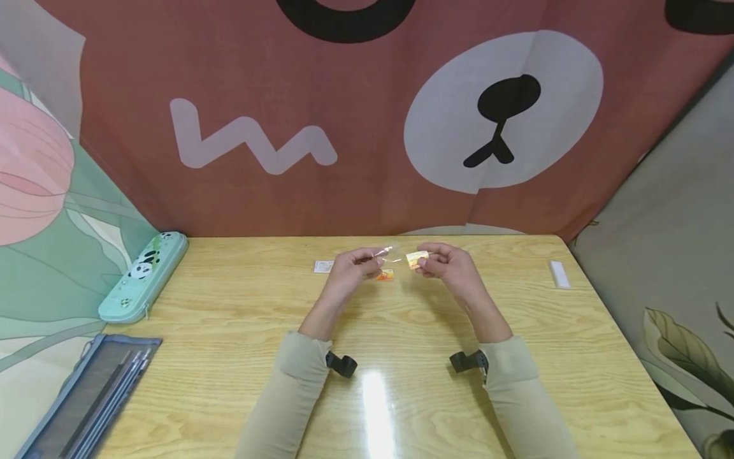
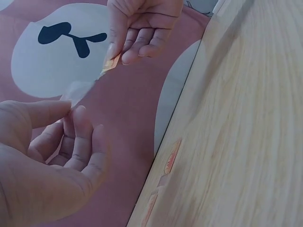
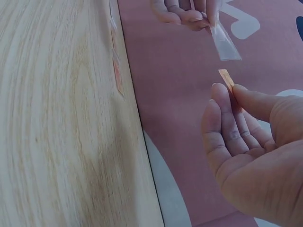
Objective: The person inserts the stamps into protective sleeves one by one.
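My left hand (image 1: 350,268) pinches a small clear plastic sleeve (image 3: 225,43) between thumb and forefinger, its wide end toward the other hand. Between the thumb and fingers of my right hand (image 1: 453,266) is a small yellow-orange card (image 1: 416,259), tilted. The sleeve and the card are held up above the far part of the table, close together; the right wrist view shows a gap between them. Beneath the left hand lies an orange card (image 1: 387,275) on the table, partly hidden. A whitish card (image 1: 323,266) lies left of that hand.
A white block (image 1: 560,275) lies near the table's right edge. At the left are a mint panda pencil case (image 1: 143,277) and a mesh zip pouch (image 1: 92,376) with pens or pencils. A bear-print cloth (image 1: 258,204) hangs behind the wooden table (image 1: 229,306).
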A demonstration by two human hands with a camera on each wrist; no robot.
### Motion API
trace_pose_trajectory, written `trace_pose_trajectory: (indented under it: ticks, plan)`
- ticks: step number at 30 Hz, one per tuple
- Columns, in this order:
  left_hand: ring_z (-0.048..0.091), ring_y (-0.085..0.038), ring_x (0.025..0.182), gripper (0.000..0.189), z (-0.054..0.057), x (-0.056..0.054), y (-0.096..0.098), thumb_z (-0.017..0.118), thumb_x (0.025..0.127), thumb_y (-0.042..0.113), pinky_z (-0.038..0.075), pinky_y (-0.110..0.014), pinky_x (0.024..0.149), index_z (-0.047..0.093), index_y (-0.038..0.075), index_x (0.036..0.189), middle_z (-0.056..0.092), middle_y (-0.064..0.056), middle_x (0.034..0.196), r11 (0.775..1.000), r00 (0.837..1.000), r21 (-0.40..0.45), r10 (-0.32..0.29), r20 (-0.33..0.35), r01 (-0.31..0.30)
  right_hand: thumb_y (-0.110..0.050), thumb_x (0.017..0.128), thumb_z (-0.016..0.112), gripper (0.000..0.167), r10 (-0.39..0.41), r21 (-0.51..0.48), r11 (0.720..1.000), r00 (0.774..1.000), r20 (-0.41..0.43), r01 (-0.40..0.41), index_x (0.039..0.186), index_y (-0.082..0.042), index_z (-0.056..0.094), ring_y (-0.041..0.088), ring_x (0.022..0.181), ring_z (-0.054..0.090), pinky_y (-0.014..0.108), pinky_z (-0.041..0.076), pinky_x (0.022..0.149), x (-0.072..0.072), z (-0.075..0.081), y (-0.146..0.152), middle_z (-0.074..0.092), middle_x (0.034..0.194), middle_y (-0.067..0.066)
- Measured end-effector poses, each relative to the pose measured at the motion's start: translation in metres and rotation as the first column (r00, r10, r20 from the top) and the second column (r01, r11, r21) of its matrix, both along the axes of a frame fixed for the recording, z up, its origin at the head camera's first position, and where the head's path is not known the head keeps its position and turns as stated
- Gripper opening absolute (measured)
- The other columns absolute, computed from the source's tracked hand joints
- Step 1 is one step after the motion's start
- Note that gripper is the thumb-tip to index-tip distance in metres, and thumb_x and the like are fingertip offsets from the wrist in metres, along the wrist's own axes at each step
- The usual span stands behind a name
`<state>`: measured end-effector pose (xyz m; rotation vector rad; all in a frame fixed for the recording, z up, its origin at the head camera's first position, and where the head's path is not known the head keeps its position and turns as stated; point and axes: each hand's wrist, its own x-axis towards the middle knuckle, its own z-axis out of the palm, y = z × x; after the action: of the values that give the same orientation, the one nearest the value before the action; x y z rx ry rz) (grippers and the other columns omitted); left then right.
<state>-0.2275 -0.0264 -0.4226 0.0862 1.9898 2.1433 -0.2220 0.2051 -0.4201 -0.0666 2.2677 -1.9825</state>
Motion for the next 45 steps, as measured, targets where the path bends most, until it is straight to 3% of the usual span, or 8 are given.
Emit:
trace_pose_trajectory:
  ticks: [4,11,16,20,27,34,39,45]
  plan:
    - [0.067,-0.010,0.083,0.025,-0.0023,-0.0002,0.0016,0.066,0.099,0.013,0.060,-0.027,0.086,0.072,0.002,0.121,0.069,-0.017,0.127,1.000,1.000,-0.024,0.004,-0.004,-0.004,-0.006,0.098,0.066,0.037,-0.017,-0.015,1.000,1.000,0.004,0.017,0.133,0.000,0.055,0.011,0.083,0.074,0.036,0.062,0.088,0.0005,0.0018,-0.0001,0.073,0.088,-0.006]
    - [0.069,-0.009,0.077,0.029,-0.0048,-0.0001,0.0033,0.068,0.097,0.012,0.063,-0.038,0.087,0.070,-0.004,0.122,0.074,-0.013,0.106,0.999,0.999,0.010,0.030,-0.024,-0.030,-0.005,0.097,0.065,0.042,-0.032,-0.008,0.999,0.999,0.023,0.032,0.137,0.004,0.052,0.011,0.084,0.075,0.026,0.062,0.082,0.0008,0.0021,0.0003,0.076,0.090,-0.005]
    - [0.074,-0.030,0.088,0.028,-0.0047,0.0023,0.0033,0.067,0.098,0.014,0.059,-0.051,0.094,0.070,-0.002,0.121,0.070,-0.027,0.114,0.999,0.999,0.010,0.033,-0.019,-0.033,-0.006,0.098,0.064,0.030,-0.031,-0.001,1.000,0.999,0.026,0.031,0.125,0.006,0.058,0.007,0.081,0.073,0.024,0.061,0.080,0.0017,0.0013,-0.0016,0.075,0.087,-0.007]
    - [0.070,-0.044,0.101,0.025,-0.0046,0.0031,0.0036,0.068,0.098,0.014,0.056,-0.056,0.096,0.072,0.001,0.118,0.071,-0.027,0.112,0.999,0.999,0.014,0.035,-0.020,-0.035,-0.006,0.098,0.064,0.022,-0.042,-0.011,0.999,0.999,0.009,0.042,0.117,0.003,0.060,0.011,0.080,0.075,0.025,0.062,0.078,0.0023,0.0016,-0.0011,0.075,0.083,-0.007]
    - [0.075,-0.040,0.091,0.020,-0.0028,0.0018,0.0032,0.067,0.095,0.007,0.056,-0.058,0.094,0.075,0.004,0.113,0.077,-0.013,0.092,0.998,0.998,0.022,0.058,-0.018,-0.058,-0.017,0.099,0.067,0.025,-0.054,-0.037,0.998,0.998,0.029,0.055,0.118,-0.001,0.062,0.010,0.079,0.074,0.031,0.063,0.082,0.0016,0.0034,-0.0018,0.076,0.088,-0.007]
    - [0.076,-0.022,0.075,0.020,-0.0022,-0.0014,0.0043,0.068,0.093,0.003,0.059,-0.055,0.089,0.072,-0.004,0.112,0.076,-0.015,0.095,0.997,0.997,0.031,0.071,-0.028,-0.070,-0.020,0.100,0.066,0.037,-0.072,-0.058,0.996,0.997,0.033,0.074,0.127,0.005,0.063,0.007,0.090,0.071,0.028,0.061,0.085,-0.0001,0.0058,-0.0046,0.071,0.103,-0.005]
    - [0.076,-0.037,0.088,0.021,-0.0023,-0.0010,0.0033,0.069,0.093,0.004,0.058,-0.056,0.091,0.073,-0.003,0.113,0.076,-0.017,0.105,0.997,0.998,0.027,0.067,-0.017,-0.067,-0.020,0.100,0.067,0.035,-0.099,-0.091,0.991,0.994,0.045,0.103,0.127,0.002,0.065,0.007,0.081,0.071,0.024,0.062,0.078,0.0005,0.0067,-0.0042,0.072,0.095,-0.004]
    - [0.076,-0.037,0.092,0.025,-0.0039,0.0002,0.0024,0.070,0.094,0.006,0.060,-0.049,0.090,0.072,-0.006,0.116,0.071,-0.024,0.121,0.998,0.999,0.053,0.036,0.003,-0.036,-0.014,0.100,0.066,0.023,-0.086,-0.136,0.986,0.994,0.067,0.094,0.118,-0.001,0.063,0.007,0.074,0.072,0.028,0.064,0.075,0.0014,0.0057,-0.0063,0.073,0.084,-0.006]
